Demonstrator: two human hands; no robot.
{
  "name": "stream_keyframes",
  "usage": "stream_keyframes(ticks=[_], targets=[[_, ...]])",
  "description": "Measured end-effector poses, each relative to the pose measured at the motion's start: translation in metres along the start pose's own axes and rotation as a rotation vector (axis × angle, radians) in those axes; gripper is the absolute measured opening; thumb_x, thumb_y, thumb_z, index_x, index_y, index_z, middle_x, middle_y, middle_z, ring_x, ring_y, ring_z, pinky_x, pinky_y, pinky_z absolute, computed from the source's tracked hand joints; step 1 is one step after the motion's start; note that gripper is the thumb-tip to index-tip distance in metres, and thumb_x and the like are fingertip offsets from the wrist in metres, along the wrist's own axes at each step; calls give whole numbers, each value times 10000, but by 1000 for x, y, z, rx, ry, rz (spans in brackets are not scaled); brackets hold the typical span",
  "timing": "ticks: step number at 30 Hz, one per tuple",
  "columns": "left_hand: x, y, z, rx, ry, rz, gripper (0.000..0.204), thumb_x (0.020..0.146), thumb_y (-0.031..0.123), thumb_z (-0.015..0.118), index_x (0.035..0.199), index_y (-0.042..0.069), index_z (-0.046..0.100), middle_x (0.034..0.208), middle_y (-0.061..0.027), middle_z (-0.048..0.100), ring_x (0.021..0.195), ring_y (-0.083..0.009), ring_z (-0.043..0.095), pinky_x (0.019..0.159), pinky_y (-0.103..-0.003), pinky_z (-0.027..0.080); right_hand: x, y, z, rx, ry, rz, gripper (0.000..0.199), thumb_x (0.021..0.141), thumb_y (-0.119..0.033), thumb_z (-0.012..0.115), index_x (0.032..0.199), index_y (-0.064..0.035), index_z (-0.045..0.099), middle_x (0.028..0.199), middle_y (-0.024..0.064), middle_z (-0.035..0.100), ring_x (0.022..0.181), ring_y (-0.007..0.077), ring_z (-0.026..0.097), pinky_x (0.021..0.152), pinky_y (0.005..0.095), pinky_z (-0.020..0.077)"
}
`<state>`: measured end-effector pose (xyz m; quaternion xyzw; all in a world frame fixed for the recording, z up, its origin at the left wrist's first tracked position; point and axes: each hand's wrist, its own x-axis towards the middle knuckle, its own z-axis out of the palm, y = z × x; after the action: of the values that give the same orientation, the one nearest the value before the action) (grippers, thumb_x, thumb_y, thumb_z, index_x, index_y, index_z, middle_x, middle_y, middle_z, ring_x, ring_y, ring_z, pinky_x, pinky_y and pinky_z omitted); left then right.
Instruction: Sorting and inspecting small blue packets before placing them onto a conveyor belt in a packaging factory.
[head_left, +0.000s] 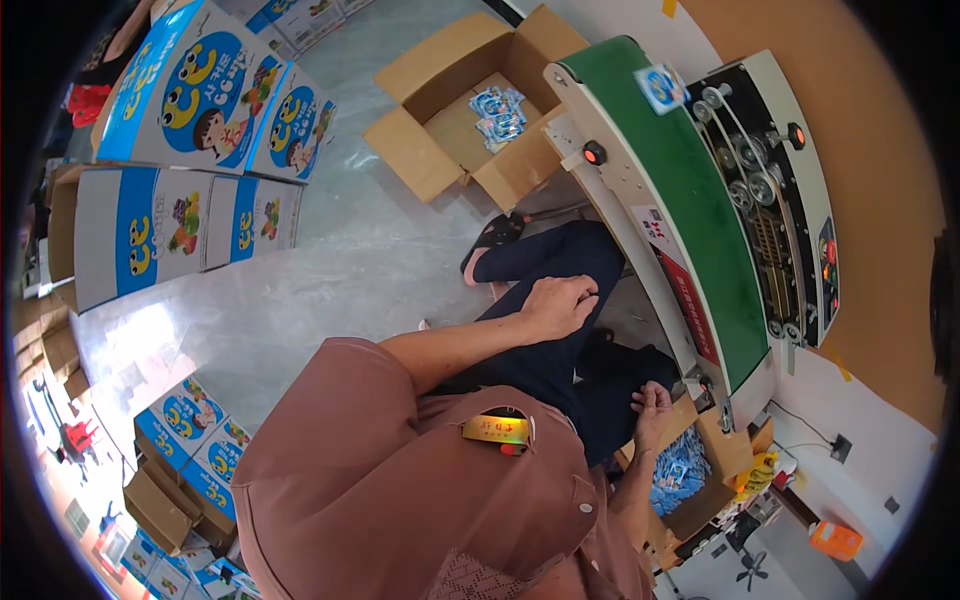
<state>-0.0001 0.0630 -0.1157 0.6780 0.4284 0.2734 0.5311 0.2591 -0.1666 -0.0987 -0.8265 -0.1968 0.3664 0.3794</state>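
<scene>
Right under the lens sits a shoulder in a brownish-pink shirt (400, 480), a chest pocket with a shiny gold card (495, 429) poking out of it. From there the left hand (560, 305) rests on the knee of the dark trousers (560, 350), fingers curled loosely under, nothing visibly in its grasp. Down on the other side, the right hand (652, 405) lies on the other thigh, fingers partly bent, holding nothing that can be made out, just beside the rim of a cardboard box (725, 450) at the near end of the machine. That box is full of small blue packets (682, 470), close to the right fingertips but not touching them.

Moving outward, a green conveyor belt (690, 200) runs away alongside the legs, and one blue packet (662, 88) rides on it near the far end. Beside the belt, the sealing unit (775, 190) shows its rollers and a red knob. Beyond the far end, a second open carton (470, 110) stands on the floor with a few blue packets (498, 113) lying in its bottom. A sandalled foot (493, 238) stretches out toward it. Off to the left, stacks of blue-and-white printed cartons (190, 150) line the grey floor (350, 250).
</scene>
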Motion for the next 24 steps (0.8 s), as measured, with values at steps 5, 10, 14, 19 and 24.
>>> stream_keyframes(ticks=[5, 10, 14, 19, 24], targets=[[13, 14, 24, 83, -3, 134, 160, 869, 178, 673, 960, 47, 684, 846, -149, 715, 781, -329, 702, 695, -401, 551, -26, 14, -33, 87, 242, 20, 231, 981, -225, 631, 1107, -32, 651, 929, 48, 667, 751, 114, 659, 602, 215, 516], [18, -9, 34, 217, 20, 218, 170, 908, 169, 676, 1013, 37, 697, 856, -163, 705, 744, -254, 698, 698, -350, 536, -31, 12, -68, 172, 418, 23, 206, 980, -180, 616, 1084, -7, 655, 816, 33, 637, 660, 85, 588, 544, 220, 457], [14, 9, 33, 337, -31, 167, 176, 934, 177, 675, 1024, 27, 692, 797, -84, 702, 704, -145, 647, 679, -291, 519, -46, 63, -118, 42, 798, -160, 250, 954, -127, 628, 1129, 50, 628, 877, 68, 676, 765, 109, 617, 601, 270, 489], [22, 17, 62, 510, -158, 260, 188, 928, 187, 684, 1026, 28, 691, 801, -88, 706, 685, -149, 636, 669, -294, 514, -78, 138, -183, 500, 1058, 122, 378, 931, -135, 659, 1249, 44, 564, 966, 85, 674, 790, 133, 639, 668, 273, 527], [25, 26, 78, 625, -209, 247, 192, 921, 199, 689, 1012, 31, 692, 793, -80, 702, 681, -153, 627, 672, -303, 512, -63, 205, -235, -9, 910, 293, 505, 878, -150, 710, 1309, 32, 522, 1077, 148, 662, 960, 246, 665, 850, 356, 546]])
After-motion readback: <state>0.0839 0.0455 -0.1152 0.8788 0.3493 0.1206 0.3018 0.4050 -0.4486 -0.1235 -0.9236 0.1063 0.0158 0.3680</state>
